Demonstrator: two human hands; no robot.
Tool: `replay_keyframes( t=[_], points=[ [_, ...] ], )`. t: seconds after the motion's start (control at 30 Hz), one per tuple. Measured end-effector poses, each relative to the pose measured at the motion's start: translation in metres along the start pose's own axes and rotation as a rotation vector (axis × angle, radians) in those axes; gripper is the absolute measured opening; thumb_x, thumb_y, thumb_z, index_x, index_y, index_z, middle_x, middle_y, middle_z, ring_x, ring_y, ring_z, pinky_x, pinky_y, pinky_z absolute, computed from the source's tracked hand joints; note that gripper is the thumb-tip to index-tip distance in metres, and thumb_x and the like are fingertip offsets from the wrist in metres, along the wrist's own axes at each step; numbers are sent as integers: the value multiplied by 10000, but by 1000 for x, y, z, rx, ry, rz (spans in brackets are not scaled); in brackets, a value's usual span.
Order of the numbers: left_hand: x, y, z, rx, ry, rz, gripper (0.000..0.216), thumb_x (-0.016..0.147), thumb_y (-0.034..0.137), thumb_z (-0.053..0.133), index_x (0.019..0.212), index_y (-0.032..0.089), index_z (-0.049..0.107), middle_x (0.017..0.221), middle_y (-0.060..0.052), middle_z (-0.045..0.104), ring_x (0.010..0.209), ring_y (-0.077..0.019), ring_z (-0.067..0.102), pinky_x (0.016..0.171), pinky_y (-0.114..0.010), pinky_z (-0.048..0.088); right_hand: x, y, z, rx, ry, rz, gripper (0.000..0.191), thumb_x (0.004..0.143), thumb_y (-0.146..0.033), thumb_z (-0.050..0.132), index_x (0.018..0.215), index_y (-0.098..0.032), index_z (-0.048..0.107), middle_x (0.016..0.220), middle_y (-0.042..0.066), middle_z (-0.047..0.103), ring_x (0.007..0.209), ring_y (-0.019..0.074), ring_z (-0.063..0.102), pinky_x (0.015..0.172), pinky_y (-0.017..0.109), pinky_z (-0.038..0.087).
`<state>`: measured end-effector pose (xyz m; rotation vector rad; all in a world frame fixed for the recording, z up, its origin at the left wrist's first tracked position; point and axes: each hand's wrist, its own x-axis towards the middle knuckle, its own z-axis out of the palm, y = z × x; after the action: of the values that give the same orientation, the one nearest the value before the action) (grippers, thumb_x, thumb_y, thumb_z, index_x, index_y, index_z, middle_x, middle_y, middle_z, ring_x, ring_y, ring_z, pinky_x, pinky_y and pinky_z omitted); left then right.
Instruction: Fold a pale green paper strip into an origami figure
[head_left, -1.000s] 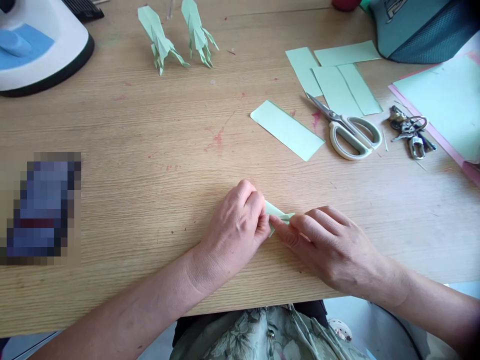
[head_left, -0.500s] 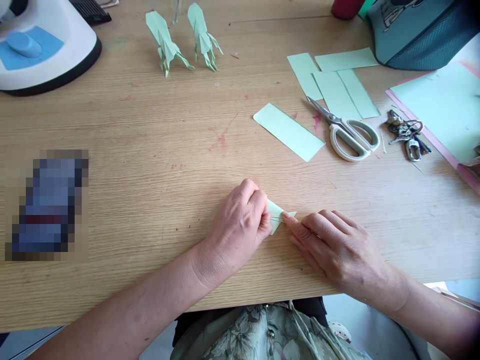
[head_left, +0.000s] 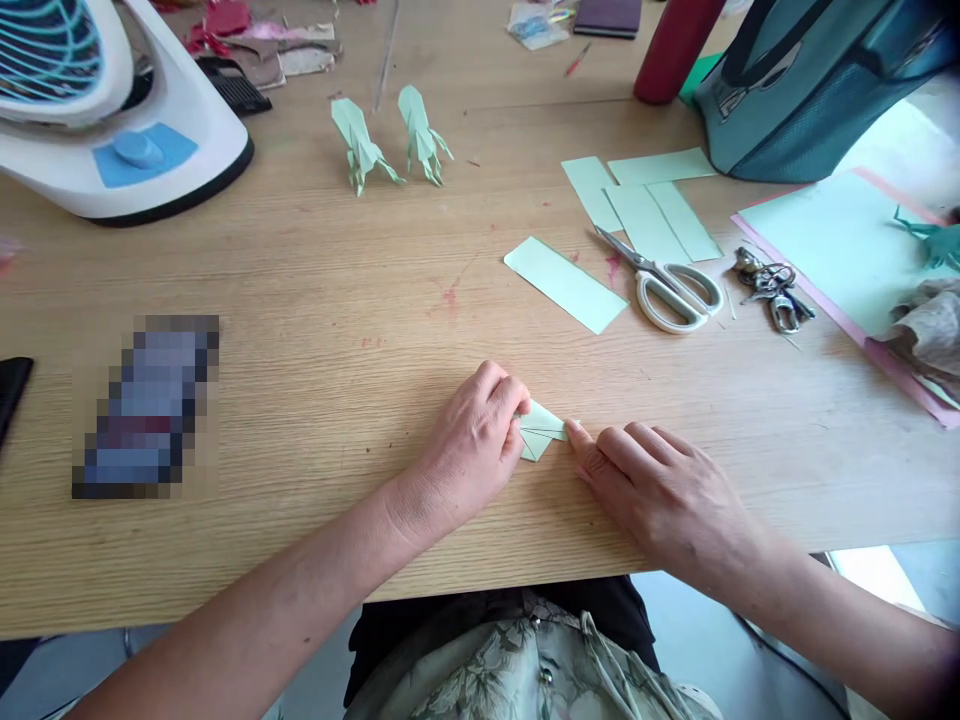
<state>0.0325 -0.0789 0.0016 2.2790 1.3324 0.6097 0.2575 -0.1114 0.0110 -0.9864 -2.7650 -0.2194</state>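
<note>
A small piece of folded light green paper (head_left: 538,432) lies close to the table top near the front edge, with crease lines showing on it. My left hand (head_left: 480,425) is closed on its left end, the fingers curled and covering that part. At the pointed right end, my right hand (head_left: 660,485) has a digit pressed on the tip, with its other fingers bent. Beyond my hands, a flat green paper strip (head_left: 566,285) rests on the table, and white-handled scissors (head_left: 667,285) lie just right of it.
Several green strips (head_left: 652,210) lie behind the scissors, and keys (head_left: 772,285) to their right. Two folded paper figures (head_left: 360,145) stand at the back. A white fan (head_left: 172,160), a blurred phone-like object (head_left: 146,410), a red bottle (head_left: 671,60) and a teal bag (head_left: 810,110) surround the work area.
The camera view has tilted up and shifted, showing more of the table's back. My right hand's digit has slid to the paper's tip, and more of the folded paper's lower flap shows.
</note>
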Motion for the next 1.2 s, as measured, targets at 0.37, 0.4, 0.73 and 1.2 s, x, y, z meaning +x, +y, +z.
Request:
replay_keyframes(
  t=[0.37,0.4,0.73,1.2],
  points=[
    [-3,0,0,5,82,136,115,972,140,495,967,167,606,966,-49,545,858,-161,573,796,-303,504,-10,2,11,325,145,305,240,987,-129,464,1188,-176,587,878,59,602,720,165,594,660,302,502],
    [-3,0,0,24,74,151,106,971,149,510,960,168,614,961,-47,548,851,-159,575,788,-300,502,-9,3,11,344,145,320,240,985,-129,465,1183,-181,588,886,57,605,722,162,599,659,299,502],
    [1,0,4,57,38,175,50,910,140,634,933,184,635,955,-30,597,859,-157,607,767,-282,504,17,8,11,418,-1,426,124,960,-200,547,1044,-210,638,971,56,620,794,171,633,649,288,480],
    [0,-3,-2,60,173,229,67,928,157,612,869,190,612,859,-18,617,805,-153,602,718,-271,485,53,23,-5,913,-140,563,167,922,-297,582,787,-199,589,669,-23,590,585,111,502,530,246,385]
  ],
)
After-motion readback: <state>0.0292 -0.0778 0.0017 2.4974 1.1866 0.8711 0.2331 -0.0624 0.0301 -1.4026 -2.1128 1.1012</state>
